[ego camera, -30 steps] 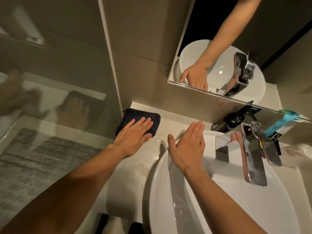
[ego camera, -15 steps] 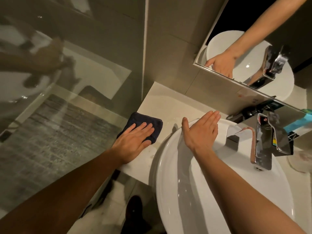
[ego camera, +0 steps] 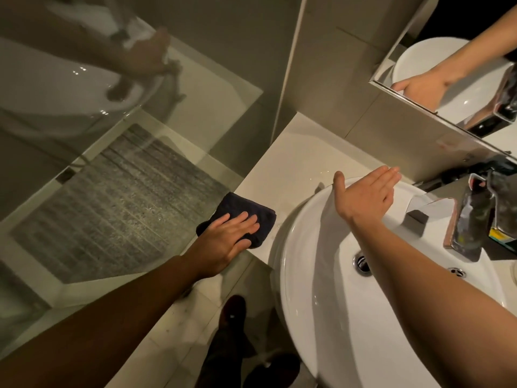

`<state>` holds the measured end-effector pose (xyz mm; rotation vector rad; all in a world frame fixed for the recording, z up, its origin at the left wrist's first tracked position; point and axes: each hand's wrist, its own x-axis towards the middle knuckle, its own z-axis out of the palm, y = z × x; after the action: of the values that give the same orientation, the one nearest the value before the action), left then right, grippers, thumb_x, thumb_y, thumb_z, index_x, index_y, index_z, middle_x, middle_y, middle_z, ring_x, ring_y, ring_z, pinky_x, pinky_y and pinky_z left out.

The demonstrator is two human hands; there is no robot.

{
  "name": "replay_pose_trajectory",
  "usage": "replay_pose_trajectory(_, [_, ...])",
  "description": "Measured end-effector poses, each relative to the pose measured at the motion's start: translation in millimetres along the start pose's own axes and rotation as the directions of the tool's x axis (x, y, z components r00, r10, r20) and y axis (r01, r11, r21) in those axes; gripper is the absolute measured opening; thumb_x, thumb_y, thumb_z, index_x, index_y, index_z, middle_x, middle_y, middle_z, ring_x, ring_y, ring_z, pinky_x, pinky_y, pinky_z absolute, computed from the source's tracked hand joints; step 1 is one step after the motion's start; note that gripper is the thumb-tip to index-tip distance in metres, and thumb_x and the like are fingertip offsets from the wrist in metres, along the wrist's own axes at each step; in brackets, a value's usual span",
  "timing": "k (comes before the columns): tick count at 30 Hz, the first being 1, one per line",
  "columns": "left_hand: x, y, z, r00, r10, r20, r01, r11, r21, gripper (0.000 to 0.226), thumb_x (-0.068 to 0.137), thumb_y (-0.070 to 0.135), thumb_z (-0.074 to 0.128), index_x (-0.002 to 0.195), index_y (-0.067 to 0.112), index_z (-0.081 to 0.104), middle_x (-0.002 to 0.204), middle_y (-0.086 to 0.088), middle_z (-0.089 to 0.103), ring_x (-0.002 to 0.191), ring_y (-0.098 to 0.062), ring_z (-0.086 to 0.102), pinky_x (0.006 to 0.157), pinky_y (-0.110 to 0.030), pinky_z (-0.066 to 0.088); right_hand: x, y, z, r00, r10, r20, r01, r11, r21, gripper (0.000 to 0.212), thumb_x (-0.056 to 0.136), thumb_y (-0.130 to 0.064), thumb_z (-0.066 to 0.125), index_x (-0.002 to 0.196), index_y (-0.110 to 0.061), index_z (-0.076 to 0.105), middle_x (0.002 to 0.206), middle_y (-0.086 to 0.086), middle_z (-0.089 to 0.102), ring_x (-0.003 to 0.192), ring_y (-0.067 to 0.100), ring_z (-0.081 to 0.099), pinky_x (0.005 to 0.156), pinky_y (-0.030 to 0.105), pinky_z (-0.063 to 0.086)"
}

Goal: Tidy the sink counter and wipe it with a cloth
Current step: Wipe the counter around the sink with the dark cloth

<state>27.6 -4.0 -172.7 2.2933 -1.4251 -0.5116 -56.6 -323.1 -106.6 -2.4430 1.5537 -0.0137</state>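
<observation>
While pressing dark cloth point(ego camera: 237, 217) flat at desk point(ego camera: 293, 163) front edge: left hand point(ego camera: 226, 242) fingers spread on top, unwiped surface beyond; right hand point(ego camera: 363, 197) open, empty, over sink point(ego camera: 307, 275).

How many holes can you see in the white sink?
2: the drain at the bottom of the sink, and a smaller hole toward the tap. The arm may hide more.
</observation>
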Motion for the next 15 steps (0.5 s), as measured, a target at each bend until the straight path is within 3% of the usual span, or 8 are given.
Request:
replay_pose_trajectory(4, [-31,10,-5,0.999,-0.042,0.026,0.044,0.996,-0.078,0.068,0.105,0.058,0.012,0.151,0.023,0.049,0.160,0.011,0.040,0.152,-0.004,0.025,0.124,-0.027,0.014,1,0,0,1.000,-0.003,0.002,0.003,1.000,0.008,0.107,0.091,-0.071,0.029,0.157,0.006,-0.005,0.168,0.025,-0.008,0.157,0.035,-0.009,0.127,0.047,0.006])
replay_pose_trajectory(7, [-51,21,-15,0.968,-0.209,0.141,0.232,0.957,-0.177,0.089,0.092,0.079,0.005,0.151,0.029,0.047,0.158,0.006,0.046,0.146,-0.008,0.039,0.123,-0.024,0.021,1,0,-2,1.000,-0.005,0.003,0.005,1.000,0.009,0.107,0.091,-0.070,0.030,0.157,0.007,-0.004,0.168,0.026,-0.007,0.157,0.036,-0.009,0.126,0.047,0.006])
replay_pose_trajectory(9, [-64,30,-26,0.903,-0.399,0.160,0.429,0.815,-0.390,0.082,0.084,0.089,0.016,0.131,0.041,0.064,0.132,0.005,0.070,0.119,-0.010,0.064,0.107,-0.035,0.048,1,1,-3,1.000,-0.002,0.012,0.002,1.000,0.006,0.106,0.092,-0.069,0.030,0.157,0.007,-0.004,0.167,0.026,-0.008,0.157,0.036,-0.009,0.126,0.047,0.006])
replay_pose_trajectory(11, [-71,36,-41,0.830,-0.539,0.143,0.492,0.585,-0.645,0.068,0.082,0.089,0.031,0.107,0.042,0.072,0.102,0.007,0.078,0.093,-0.018,0.072,0.083,-0.038,0.059,2,1,-4,1.000,0.005,0.014,-0.005,1.000,0.004,0.106,0.091,-0.069,0.029,0.157,0.007,-0.004,0.167,0.026,-0.008,0.157,0.036,-0.009,0.126,0.047,0.007])
replay_pose_trajectory(13, [-68,40,-54,0.788,-0.598,0.143,0.465,0.428,-0.775,0.066,0.089,0.080,0.039,0.104,0.027,0.075,0.101,-0.001,0.078,0.099,-0.026,0.072,0.083,-0.039,0.059,3,1,-5,1.000,0.008,0.022,-0.008,1.000,0.004,0.106,0.091,-0.070,0.029,0.157,0.007,-0.005,0.167,0.026,-0.008,0.157,0.035,-0.009,0.126,0.047,0.006])
replay_pose_trajectory(15, [-56,47,-70,0.740,-0.654,0.154,0.449,0.311,-0.837,0.056,0.098,0.068,0.041,0.103,0.022,0.073,0.103,-0.005,0.076,0.104,-0.022,0.072,0.080,-0.029,0.057,3,1,-5,1.000,0.002,0.026,-0.002,1.000,0.004,0.107,0.092,-0.070,0.029,0.157,0.007,-0.006,0.167,0.026,-0.009,0.157,0.035,-0.010,0.127,0.048,0.005])
